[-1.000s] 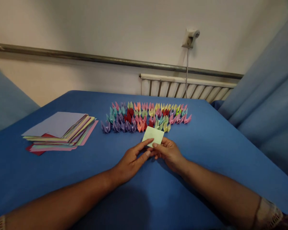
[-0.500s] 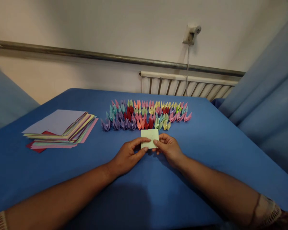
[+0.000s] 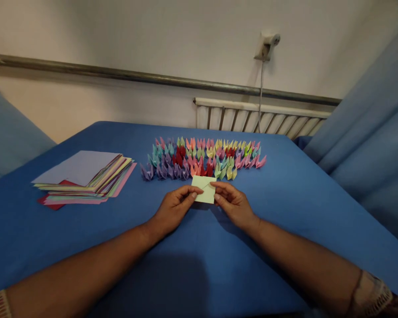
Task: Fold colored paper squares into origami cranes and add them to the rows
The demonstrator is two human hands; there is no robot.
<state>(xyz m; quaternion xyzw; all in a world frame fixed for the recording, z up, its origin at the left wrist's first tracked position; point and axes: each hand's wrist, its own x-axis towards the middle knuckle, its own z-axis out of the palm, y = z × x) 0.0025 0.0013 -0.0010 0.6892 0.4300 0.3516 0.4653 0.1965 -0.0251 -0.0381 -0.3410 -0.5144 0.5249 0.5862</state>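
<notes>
A small folded square of pale green paper is held up between my two hands, just in front of the rows of paper cranes. My left hand pinches its left edge between thumb and fingers. On the other side, my right hand grips the right edge, with its index finger lying on the upper right corner. A diagonal crease or flap edge shows on the paper's face. Beyond the square stand several rows of folded paper cranes in purple, teal, red, pink, green and yellow.
A thick stack of coloured paper sheets lies on the left of the blue-covered table. Behind the table are a radiator, a metal pipe and a wall socket with a plug. Blue curtains hang at both sides.
The green square has shifted slightly left and tilted. My right thumb has moved off its face to the right edge, and the right index finger now lies on the top corner.
</notes>
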